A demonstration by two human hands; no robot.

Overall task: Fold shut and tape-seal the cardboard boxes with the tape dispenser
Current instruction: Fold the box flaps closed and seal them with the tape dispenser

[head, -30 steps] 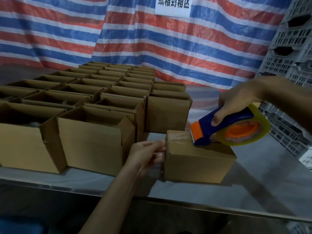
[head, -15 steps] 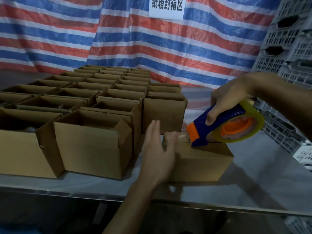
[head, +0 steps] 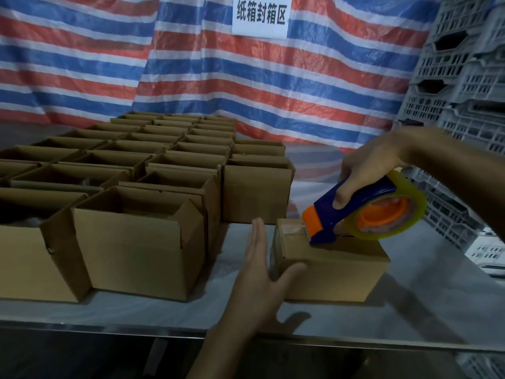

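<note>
Here the left hand [head: 259, 272] is flat, fingers straight and together, with the thumb spread onto the front of the small closed brown cardboard box [head: 333, 272] on the grey tabletop [head: 410, 310]. The right hand [head: 363, 170] curls its fingers round the blue-and-orange plastic tape dispenser [head: 325, 213] (yellowish roll behind them), its orange nose on the box top just right of the left fingertips. Open brown cardboard boxes [head: 139, 250] stand left of those fingers.

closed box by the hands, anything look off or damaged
Nothing stands out. The closed box sits flat on the table, its top flaps shut and its sides undented, with the tape dispenser resting on the top seam.
</note>
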